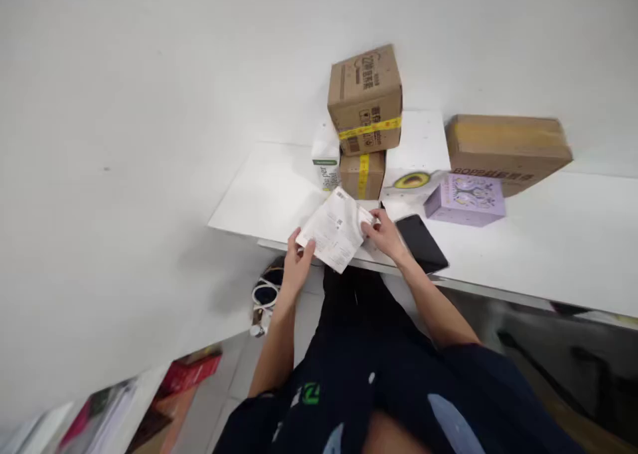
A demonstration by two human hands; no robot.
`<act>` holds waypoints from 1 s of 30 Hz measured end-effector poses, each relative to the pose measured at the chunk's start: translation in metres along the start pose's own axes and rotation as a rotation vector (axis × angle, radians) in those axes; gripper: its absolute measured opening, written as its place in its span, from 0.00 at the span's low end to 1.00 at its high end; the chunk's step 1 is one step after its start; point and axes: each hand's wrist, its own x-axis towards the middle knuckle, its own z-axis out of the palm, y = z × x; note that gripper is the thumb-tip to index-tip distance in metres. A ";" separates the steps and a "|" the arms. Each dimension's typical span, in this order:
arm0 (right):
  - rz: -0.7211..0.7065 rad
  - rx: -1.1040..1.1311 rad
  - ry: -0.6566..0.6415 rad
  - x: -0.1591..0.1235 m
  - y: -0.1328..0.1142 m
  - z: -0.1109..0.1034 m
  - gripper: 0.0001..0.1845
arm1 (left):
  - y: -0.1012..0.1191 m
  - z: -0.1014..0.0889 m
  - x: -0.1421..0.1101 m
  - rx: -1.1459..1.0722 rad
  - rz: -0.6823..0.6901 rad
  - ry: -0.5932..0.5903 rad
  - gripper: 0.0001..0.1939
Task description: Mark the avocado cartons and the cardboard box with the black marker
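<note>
I hold a flat white package [333, 231] with printed text and small codes over the front edge of the white table [538, 241]. My left hand [298, 261] grips its lower left corner, thumb on top. My right hand [383, 233] pinches its right edge. A black phone [421, 242] lies on the table just right of my right hand. Behind the package stand a small brown box with yellow tape [362, 174] and a larger brown box [365, 99] stacked on it.
A white carton with green print [326, 159] stands left of the stacked boxes. A purple box [466, 199], a long brown box [506, 149] and an avocado-print item [411, 180] lie at the right. Below the table is a round black-and-white object [265, 293]. Red items [192, 371] lie at lower left.
</note>
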 end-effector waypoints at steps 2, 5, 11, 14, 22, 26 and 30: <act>0.021 0.101 -0.007 -0.017 0.006 0.002 0.22 | 0.008 -0.011 -0.002 0.007 0.150 -0.071 0.43; 0.047 0.221 -0.026 -0.035 0.015 0.007 0.24 | 0.012 -0.021 0.006 -0.006 0.282 -0.167 0.47; 0.094 0.058 0.004 -0.046 0.019 0.005 0.26 | -0.005 -0.024 0.033 -0.079 0.308 -0.271 0.58; 0.127 -0.042 -0.033 -0.045 0.009 -0.008 0.32 | -0.008 -0.031 0.029 -0.046 0.232 -0.325 0.60; 0.065 -0.145 -0.226 -0.027 -0.020 -0.020 0.42 | 0.005 -0.027 0.014 -0.149 -0.108 -0.318 0.41; 0.050 0.007 -0.275 -0.031 -0.030 -0.015 0.40 | 0.004 -0.023 0.016 -0.249 0.004 -0.313 0.42; 0.046 0.277 -0.319 -0.037 -0.027 -0.012 0.44 | -0.007 -0.026 0.014 -0.334 0.087 -0.318 0.47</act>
